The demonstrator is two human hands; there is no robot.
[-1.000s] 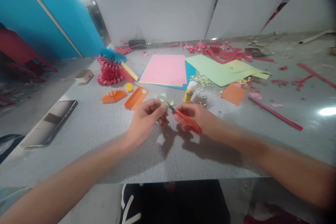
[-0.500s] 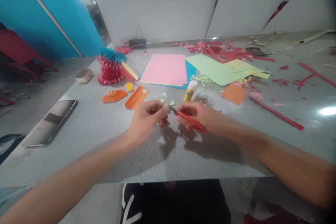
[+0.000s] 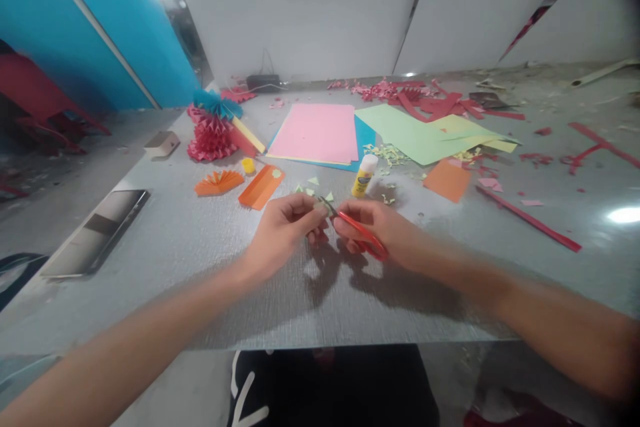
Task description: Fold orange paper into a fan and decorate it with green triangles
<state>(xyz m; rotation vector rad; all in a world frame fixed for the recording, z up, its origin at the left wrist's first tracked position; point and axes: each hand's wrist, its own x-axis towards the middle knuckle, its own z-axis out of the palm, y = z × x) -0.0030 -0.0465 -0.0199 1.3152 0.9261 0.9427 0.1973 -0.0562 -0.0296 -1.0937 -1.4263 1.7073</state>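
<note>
The left hand (image 3: 280, 230) and right hand (image 3: 373, 232) meet low in the middle of the frame, above the grey counter (image 3: 175, 267). The right hand's grip closes around the red-handled scissors (image 3: 364, 233), with the fingers through the handles and the blades (image 3: 327, 204) angled up and to the left. The left hand's grip is a tight pinch between thumb and fingertips, apparently on a small scrap of pale paper (image 3: 321, 208). The scrap is so small and so hidden by the fingers and blades that its exact shape and colour are hard to tell.

The main hazard is how close the blades are to the left fingertips. With so little paper to hold, a closing cut could catch the skin if the left hand does not keep its fingers clear of the edges. A weak pinch could also let the scrap twist or drop, leaving a ragged cut or losing it among the small green paper snippets (image 3: 313, 181) just above the hands.

An upright glue stick (image 3: 365, 175) stands close above the right hand, so a wide swing of that wrist could knock it over. A careless sweep of either forearm could also scatter the loose snippets or disturb the orange folded paper (image 3: 261, 187) and the orange paper fan (image 3: 219, 183) to the left.
</note>
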